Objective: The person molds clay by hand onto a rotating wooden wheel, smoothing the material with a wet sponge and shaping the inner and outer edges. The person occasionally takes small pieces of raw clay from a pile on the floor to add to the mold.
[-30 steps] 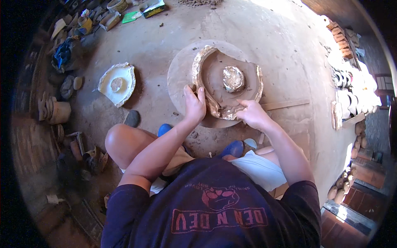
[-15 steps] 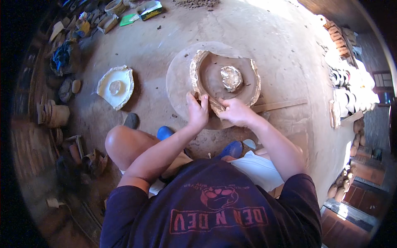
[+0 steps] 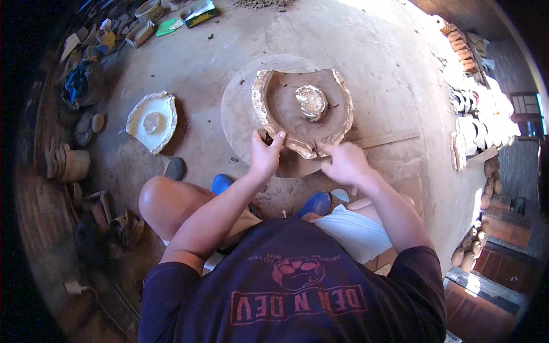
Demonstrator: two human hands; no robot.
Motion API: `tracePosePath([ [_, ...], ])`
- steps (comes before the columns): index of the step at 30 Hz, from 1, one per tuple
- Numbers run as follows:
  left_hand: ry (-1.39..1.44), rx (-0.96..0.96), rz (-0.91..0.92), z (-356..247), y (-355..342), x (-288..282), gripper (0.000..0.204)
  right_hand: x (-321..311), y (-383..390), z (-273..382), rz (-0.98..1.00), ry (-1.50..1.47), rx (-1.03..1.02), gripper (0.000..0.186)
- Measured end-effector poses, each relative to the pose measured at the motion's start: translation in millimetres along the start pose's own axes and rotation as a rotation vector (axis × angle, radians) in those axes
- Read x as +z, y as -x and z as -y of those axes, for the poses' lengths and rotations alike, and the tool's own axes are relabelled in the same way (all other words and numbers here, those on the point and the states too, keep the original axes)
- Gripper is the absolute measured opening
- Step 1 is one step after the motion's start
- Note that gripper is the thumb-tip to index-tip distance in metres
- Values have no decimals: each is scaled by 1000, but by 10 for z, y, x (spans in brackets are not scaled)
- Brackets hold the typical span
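A plaster mould with a chipped white rim and one side cut away lies tilted on a round board in front of me. Grey-brown clay lines its inside, around a rough white central knob. My left hand grips the near left rim, thumb on top and the other fingers mostly hidden beneath. At the near right rim is my right hand, fingers curled and the index finger reaching to the clay edge. Whether it pinches a bit of clay is hidden.
A second white mould sits on the floor to the left, a dark stone nearer me. A wooden strip extends right from the board. Stacked pottery lines the right side; baskets and clutter occupy the far left.
The mould has turned slightly anticlockwise. My right hand has let go of the rim and shifted right, its index finger now at the clay edge. My left hand keeps its grip.
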State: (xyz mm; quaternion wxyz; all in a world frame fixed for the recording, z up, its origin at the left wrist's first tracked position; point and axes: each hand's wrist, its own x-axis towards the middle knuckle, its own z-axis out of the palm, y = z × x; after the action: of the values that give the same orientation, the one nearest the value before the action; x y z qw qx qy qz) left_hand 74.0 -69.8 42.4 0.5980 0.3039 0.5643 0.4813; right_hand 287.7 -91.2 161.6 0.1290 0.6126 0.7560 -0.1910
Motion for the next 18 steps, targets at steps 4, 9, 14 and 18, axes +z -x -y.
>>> tracePosePath([
  [4,5,11,35,-61,13,1,33,-41,-116,-133,-67,76,-45,71],
  [9,3,28,3,-28,48,-9,33,40,157,87,97,185,-32,74],
  [14,83,-138,65,-158,-15,-55,34,72,136,-37,-166,-42,-35,79],
  [18,62,-136,127,-201,-59,-59,33,289,251,112,76,-200,117,81],
])
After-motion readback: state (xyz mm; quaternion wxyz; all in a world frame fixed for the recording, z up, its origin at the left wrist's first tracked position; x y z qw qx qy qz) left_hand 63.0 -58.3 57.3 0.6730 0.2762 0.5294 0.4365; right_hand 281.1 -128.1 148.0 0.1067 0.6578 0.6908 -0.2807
